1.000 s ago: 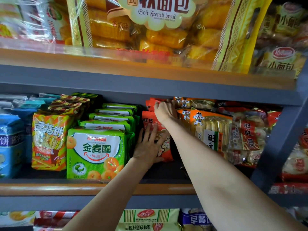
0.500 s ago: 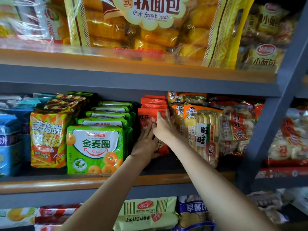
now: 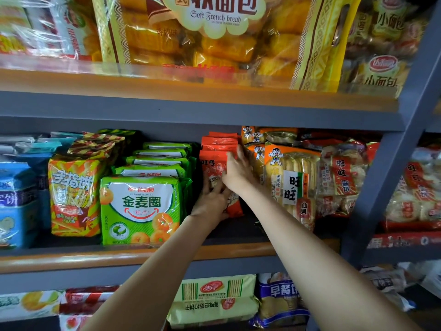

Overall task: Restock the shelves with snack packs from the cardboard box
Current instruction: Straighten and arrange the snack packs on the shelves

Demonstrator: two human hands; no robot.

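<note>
Forearms enter from the bottom edge and converge on one spot in the middle shelf (image 3: 133,256). Left hand (image 3: 211,203) sits lower and nearer the camera, palm against the lower front of the red snack pack (image 3: 214,167), fingers laid fairly flat on the face; exact spread hard to tell, as the right wrist crosses over them. Right hand (image 3: 237,172) is higher and slightly further in, fingers together and curved over the pack's upper right edge, tips near the top seam; a wrap rather than a pinch, though the thumb is hidden.

Pack stands upright at the front of a row of matching red packs (image 3: 220,140) that runs back into the shelf. Long axis vertical, printed face toward the camera, top seam pointing up at the underside of the shelf above. It lies directly ahead of both palms, so the move that follows looks like a straight push backward or a squaring of the front pack; judgement only.

Slot is tight: green packs (image 3: 139,209) just beside on the left, orange rice cracker bag (image 3: 290,185) touching or almost touching on the right, where the right hand's fingers wedge between. Risk is the pack tipping or the neighbour bag dragging.

Further off, soft French bread bag (image 3: 214,32) fills the top shelf. Cardboard box not in view.
</note>
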